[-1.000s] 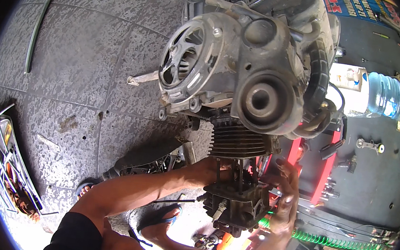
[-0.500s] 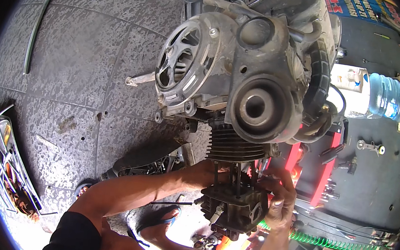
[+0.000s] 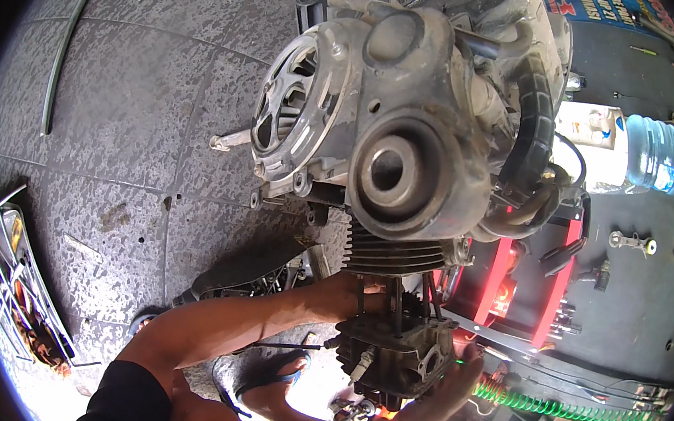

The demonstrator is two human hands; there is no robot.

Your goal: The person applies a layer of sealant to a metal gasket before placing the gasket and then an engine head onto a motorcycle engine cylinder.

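Observation:
A finned engine cylinder (image 3: 397,252) juts down from a dusty engine (image 3: 451,140). Below it, a cylinder head (image 3: 397,348) hangs on long metal studs (image 3: 398,308), apart from the fins by a gap. A spark plug (image 3: 363,366) sticks out of the head's near side. My left hand (image 3: 350,294) reaches behind the studs into that gap, its fingers mostly hidden there. Along the right side of the cylinder head, my right hand (image 3: 457,381) is blurred by motion, and its grip does not show clearly.
A red-framed rack (image 3: 555,282), a green coiled hose (image 3: 568,406) and a blue water bottle (image 3: 656,157) are on the right. At far left lies a tray of metal rods and parts (image 3: 25,295). My sandalled foot (image 3: 278,382) shows below the engine.
My right hand has dropped from the gap beside the studs to the side of the cylinder head. The engine appears shifted slightly left in view. My left hand stays at the gap.

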